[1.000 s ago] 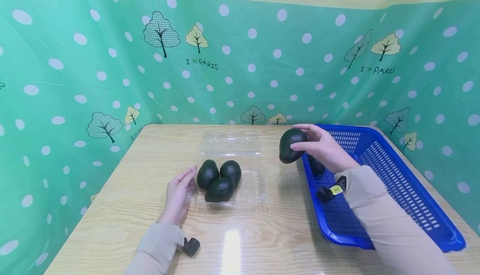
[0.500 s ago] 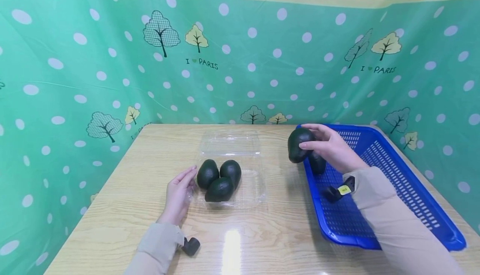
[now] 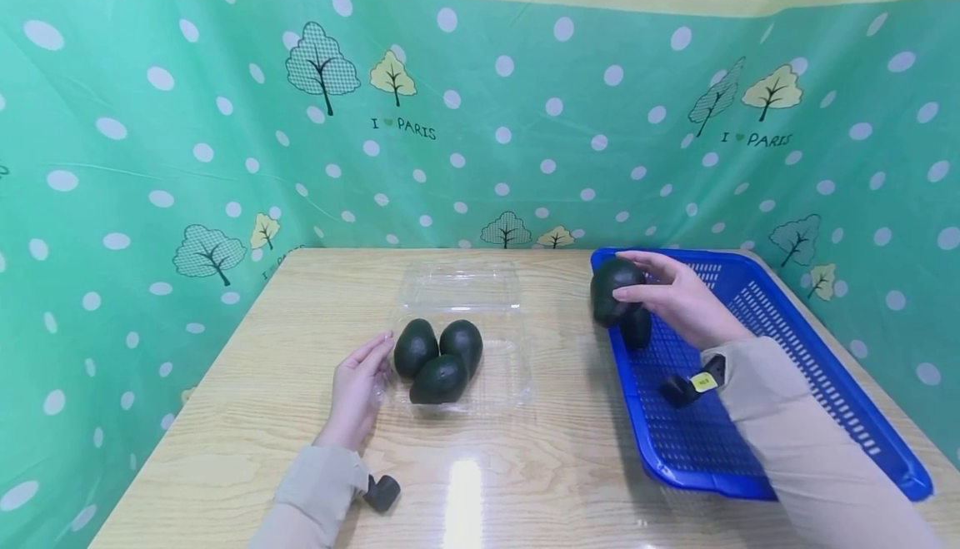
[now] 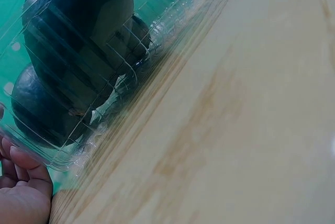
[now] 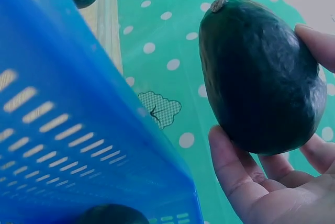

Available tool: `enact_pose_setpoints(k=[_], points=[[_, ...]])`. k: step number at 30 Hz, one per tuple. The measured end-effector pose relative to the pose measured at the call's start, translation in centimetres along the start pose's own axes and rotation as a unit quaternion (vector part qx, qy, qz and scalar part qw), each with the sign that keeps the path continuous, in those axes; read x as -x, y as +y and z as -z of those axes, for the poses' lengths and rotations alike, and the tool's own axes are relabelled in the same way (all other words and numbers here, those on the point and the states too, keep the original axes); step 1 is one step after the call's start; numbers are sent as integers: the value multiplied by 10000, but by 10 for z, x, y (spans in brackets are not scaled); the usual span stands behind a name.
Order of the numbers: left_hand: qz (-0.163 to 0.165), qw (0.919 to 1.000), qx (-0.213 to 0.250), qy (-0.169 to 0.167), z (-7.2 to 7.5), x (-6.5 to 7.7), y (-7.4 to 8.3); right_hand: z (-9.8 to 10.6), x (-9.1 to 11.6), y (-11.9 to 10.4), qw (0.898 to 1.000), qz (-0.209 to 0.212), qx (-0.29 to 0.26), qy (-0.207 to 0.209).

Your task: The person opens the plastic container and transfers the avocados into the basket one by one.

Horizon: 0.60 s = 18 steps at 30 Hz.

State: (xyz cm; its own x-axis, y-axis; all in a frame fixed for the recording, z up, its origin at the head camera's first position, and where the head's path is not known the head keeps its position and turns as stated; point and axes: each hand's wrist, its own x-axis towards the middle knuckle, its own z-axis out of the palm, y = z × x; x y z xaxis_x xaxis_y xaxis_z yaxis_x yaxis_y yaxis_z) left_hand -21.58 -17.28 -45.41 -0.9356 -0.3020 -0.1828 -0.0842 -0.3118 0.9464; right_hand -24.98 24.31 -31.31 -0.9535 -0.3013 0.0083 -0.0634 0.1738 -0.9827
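Note:
My right hand (image 3: pixel 686 307) grips a dark green avocado (image 3: pixel 611 295) between thumb and fingers, raised over the left rim of the blue basket (image 3: pixel 637 441). In the right wrist view the avocado (image 5: pixel 259 77) is held with its stem end up. Another avocado (image 3: pixel 637 329) lies in the basket, partly hidden behind the held one. At the clear plastic clamshell container (image 3: pixel 508 370), my left hand (image 3: pixel 356 386) pinches the left edge with its fingertips. Inside the container sit three avocados (image 3: pixel 439 379), bunched toward its left side; its lid (image 3: pixel 461 286) is folded back.
The wooden table (image 3: pixel 247 416) carries both the container and the basket, with a strip of bare wood between them. A green polka-dot cloth (image 3: pixel 480 132) hangs behind and at the sides. A black camera is strapped to each wrist.
My right hand has moved to the right with the avocado, from beside the basket to over its left rim. The left hand and the container have stayed put.

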Motion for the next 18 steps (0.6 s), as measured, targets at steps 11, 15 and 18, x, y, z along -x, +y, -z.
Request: enact_pose_setpoints(k=[11, 15, 18], points=[[-3, 10000, 73, -26, 1, 0, -1, 10, 4, 7, 10000, 18, 17, 9], [-22, 10000, 83, -38, 2, -1, -1, 15, 5, 11, 9999, -1, 106, 26], [-30, 9999, 96, -32, 1, -1, -2, 18, 5, 13, 9999, 2, 102, 63]])
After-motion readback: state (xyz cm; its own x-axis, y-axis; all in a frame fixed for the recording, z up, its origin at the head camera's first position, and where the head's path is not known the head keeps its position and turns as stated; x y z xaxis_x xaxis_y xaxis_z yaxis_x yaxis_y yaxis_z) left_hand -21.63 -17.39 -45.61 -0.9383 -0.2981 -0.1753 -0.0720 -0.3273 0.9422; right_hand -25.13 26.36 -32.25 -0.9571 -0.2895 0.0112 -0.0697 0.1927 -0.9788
